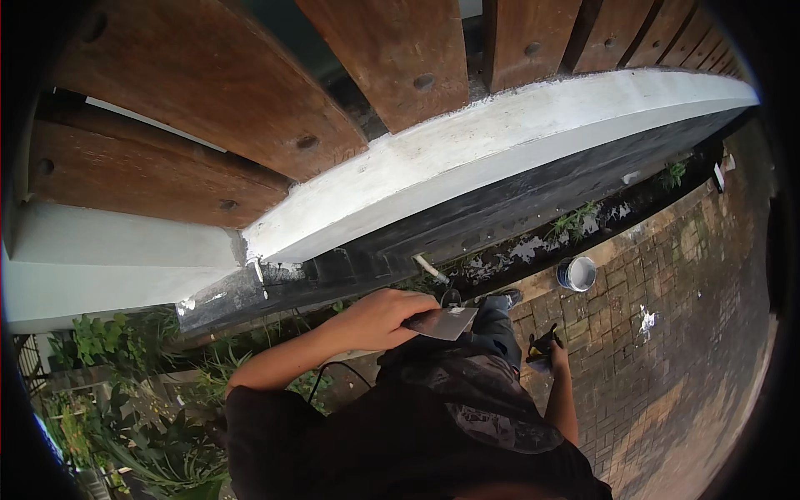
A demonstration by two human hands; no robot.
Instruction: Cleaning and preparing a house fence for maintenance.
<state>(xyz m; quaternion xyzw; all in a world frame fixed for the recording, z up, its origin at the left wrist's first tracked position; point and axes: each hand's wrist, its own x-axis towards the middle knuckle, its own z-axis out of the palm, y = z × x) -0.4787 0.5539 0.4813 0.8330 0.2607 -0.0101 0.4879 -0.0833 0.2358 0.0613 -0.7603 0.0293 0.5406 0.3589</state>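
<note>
My left hand (381, 319) is held in front of my body, its fingers gripping a flat, thin metal plate (442, 323). A small light spot shows on the plate's upper edge. Lower and to the right, beside my leg, my right hand (558, 357) is closed around a black-and-yellow hand tool (539, 350). Its exact kind is too small to tell. Ahead of me runs a white-painted ledge (437, 150) under brown wooden fence slats (412, 56). White drips (260, 278) run down from the ledge's corner onto the dark wall (387, 250).
A bucket (576, 274) with whitish contents stands on brick paving (681, 300), near a white splash (647, 322). From the wall juts a short pipe (431, 267) above a dark, paint-spotted gutter (531, 250). Leafy plants (144, 431) grow on the left.
</note>
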